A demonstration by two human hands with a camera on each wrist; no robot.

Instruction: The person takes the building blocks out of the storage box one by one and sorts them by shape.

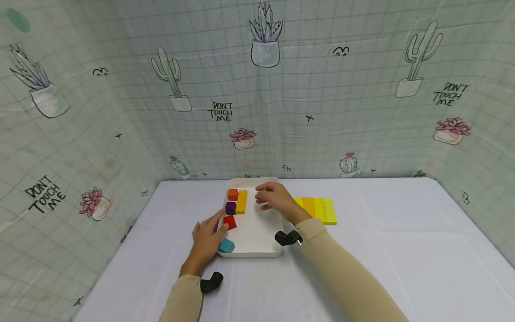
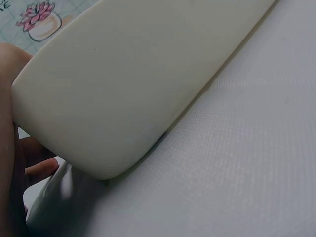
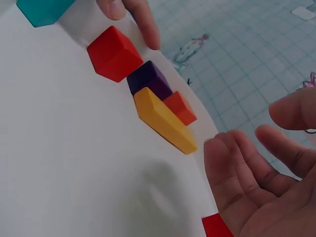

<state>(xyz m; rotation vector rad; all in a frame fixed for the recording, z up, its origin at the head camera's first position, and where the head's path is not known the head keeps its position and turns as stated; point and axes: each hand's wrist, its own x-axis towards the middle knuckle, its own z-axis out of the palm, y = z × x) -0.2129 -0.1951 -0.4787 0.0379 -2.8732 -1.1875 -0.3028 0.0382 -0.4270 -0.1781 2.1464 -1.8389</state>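
Observation:
My left hand [image 1: 207, 239] rests over the left rim of a white tray [image 1: 257, 251]. Its index fingertip is right at a purple cube [image 1: 230, 208], and its thumb is beside a red cube [image 1: 230, 222]. Against the purple cube lies a long orange-yellow block [image 1: 241, 202], with an orange cube [image 1: 233, 194] behind. A teal block [image 1: 226, 245] sits in the near left corner. Above the tray's far right part hovers my right hand [image 1: 277, 201], fingers loosely bent with nothing between them. Another red block [image 3: 216, 226] shows partly below that hand in the right wrist view.
Right of the tray, several yellow and orange blocks [image 1: 319, 210] lie side by side on the white cloth [image 1: 386, 232]. A printed curtain [image 1: 306, 89] hangs behind the table. The tray's wall [image 2: 103, 98] fills much of the left wrist view.

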